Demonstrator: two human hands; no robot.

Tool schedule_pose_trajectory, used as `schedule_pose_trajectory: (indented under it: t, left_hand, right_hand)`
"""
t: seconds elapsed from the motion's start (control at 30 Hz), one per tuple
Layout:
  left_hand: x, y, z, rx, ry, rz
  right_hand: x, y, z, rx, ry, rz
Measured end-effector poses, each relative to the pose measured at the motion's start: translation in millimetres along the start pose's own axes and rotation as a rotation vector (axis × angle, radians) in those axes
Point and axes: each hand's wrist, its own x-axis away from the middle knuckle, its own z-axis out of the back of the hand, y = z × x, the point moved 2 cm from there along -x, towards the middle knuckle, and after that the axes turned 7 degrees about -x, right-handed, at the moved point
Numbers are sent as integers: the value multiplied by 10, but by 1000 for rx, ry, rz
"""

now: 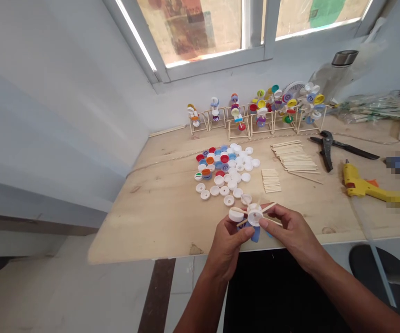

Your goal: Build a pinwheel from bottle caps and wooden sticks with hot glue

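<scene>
A small wheel (254, 214) made of thin wooden sticks and white and blue bottle caps is held over the front edge of the plywood table (158, 217). My left hand (229, 243) grips it from below, fingers closed on a stick near a white cap. From the right, my right hand (290, 229) pinches the wheel's centre cap and sticks. Just beyond the wheel lies a heap of loose bottle caps (225, 171), white, blue, red and orange.
Stacks of wooden sticks (295, 159) and short sticks (271, 180) lie right of the caps. Pliers (328, 148) and a yellow glue gun (362, 187) lie further right. Several finished cap wheels on stick frames (258, 113) line the wall under the window. A pixelated patch sits at the right edge.
</scene>
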Motion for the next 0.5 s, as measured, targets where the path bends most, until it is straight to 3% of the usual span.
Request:
schedule_pose_trajectory:
  t: [0.1,0.2,0.37,0.5]
  left_hand:
    - [-11,-23,6,40,62,4]
    - [-35,-4,44,85,151,25]
    - [-41,85,233,150,376,-3]
    - [-54,139,362,195,460,-34]
  right_hand:
    - [-22,22,-110,-37,-21,16]
    - [-70,19,-89,51,-30,82]
    - [-235,11,150,517,169,347]
    - [-377,46,54,942,117,539]
